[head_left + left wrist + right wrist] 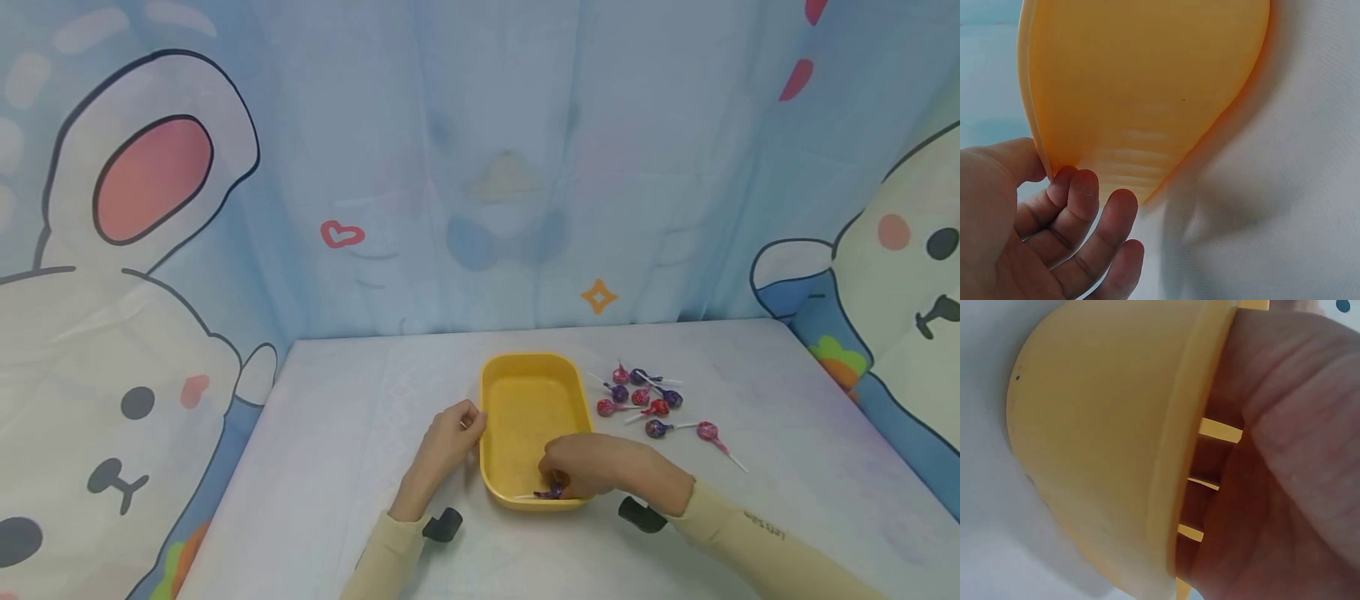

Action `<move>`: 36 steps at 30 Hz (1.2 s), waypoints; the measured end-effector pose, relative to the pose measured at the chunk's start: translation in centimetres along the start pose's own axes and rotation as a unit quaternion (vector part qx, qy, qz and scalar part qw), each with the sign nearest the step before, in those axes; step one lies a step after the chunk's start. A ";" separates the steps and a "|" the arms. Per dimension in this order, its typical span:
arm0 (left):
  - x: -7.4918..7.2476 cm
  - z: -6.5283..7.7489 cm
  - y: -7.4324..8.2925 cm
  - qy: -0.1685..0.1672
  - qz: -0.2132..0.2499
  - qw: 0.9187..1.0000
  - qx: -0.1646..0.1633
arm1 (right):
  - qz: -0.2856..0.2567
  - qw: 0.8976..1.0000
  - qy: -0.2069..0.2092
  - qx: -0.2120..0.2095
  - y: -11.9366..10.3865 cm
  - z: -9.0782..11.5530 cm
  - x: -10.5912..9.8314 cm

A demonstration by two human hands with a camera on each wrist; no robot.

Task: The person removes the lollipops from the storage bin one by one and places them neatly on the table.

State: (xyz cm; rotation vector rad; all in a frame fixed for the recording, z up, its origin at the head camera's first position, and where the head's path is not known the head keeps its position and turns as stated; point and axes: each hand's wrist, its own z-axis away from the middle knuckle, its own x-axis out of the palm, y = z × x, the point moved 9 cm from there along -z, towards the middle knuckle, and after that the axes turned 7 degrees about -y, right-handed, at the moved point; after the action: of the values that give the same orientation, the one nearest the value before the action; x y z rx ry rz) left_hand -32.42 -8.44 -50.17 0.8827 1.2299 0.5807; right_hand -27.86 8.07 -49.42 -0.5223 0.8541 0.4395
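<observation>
A yellow plastic tray (528, 408) with rounded corners lies on the table. In the head view my left hand (452, 437) is at its left side. The left wrist view shows thumb and fingers (1082, 194) pinching the rim of the tray (1147, 75). My right hand (592, 462) reaches over the near right rim into the tray, its fingers bent down at a purple-wrapped lollipop (553, 492), whose white stick points left along the near wall. In the right wrist view the tray wall (1097, 437) hides the fingertips of the right hand (1297, 412) and the lollipop.
To the right of the tray lies a loose group of several lollipops (640, 397) in red, pink and purple wrappers. A pink lollipop (707, 431) lies farthest right. Pale cloth covers the table (375, 417); a printed blue curtain (495, 167) hangs behind.
</observation>
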 end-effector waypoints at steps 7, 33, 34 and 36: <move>0.0 -0.1 -0.1 -0.001 0.001 1.000 0.000 | -0.045 0.998 0.038 -0.019 0.5 0.5 -1.2; 0.1 -0.1 -0.1 -0.007 0.008 1.000 -0.008 | -0.107 0.971 0.213 0.023 7.6 8.1 -5.9; 0.1 -0.1 -0.2 -0.006 0.007 1.000 -0.008 | -0.110 0.970 0.217 0.032 8.1 8.3 -5.7; 0.2 -0.1 -0.2 -0.005 0.006 1.000 -0.008 | -0.109 0.967 0.225 0.048 9.0 8.6 -5.3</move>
State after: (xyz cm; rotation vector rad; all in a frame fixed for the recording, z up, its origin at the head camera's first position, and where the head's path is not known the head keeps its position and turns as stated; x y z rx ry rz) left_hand -32.51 -8.40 -50.48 0.8795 1.2097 0.5938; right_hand -30.95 19.44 -42.76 -0.6294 1.2319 0.0738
